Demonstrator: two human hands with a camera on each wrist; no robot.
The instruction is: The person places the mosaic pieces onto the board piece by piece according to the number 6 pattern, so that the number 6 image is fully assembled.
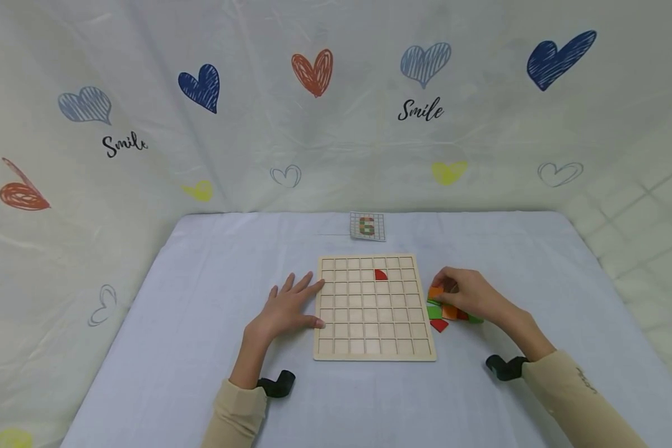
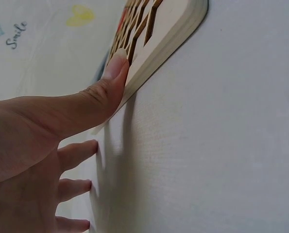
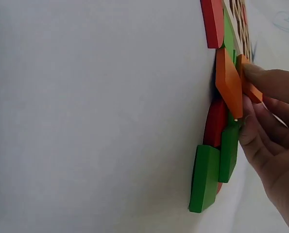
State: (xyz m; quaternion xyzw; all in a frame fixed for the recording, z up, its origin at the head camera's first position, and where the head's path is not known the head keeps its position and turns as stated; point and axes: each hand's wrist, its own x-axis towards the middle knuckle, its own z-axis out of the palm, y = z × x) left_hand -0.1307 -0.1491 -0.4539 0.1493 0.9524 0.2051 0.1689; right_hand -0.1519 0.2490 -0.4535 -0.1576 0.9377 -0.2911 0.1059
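Note:
A square wooden grid board (image 1: 369, 358) lies flat in the middle of the table. One red quarter-round tile (image 1: 381, 275) sits in a cell of its upper part. My left hand (image 1: 282, 311) has its fingers spread, with the thumb (image 2: 116, 65) and index finger touching the board's left edge. Beside the right edge, my right hand (image 1: 473, 292) pinches an orange tile (image 3: 251, 85) between thumb and fingers. Below it lies a loose pile with a green tile (image 1: 435, 312), another orange tile (image 3: 228, 82), a red tile (image 1: 439, 325) and several others, partly hidden by the hand.
Behind the board lies a small card (image 1: 368, 226) printed with a grid and a coloured figure like a 6. A white cloth (image 1: 229, 249) covers the table. A pale curtain with hearts and "Smile" lettering hangs behind. Each wrist carries a black device (image 1: 280, 384).

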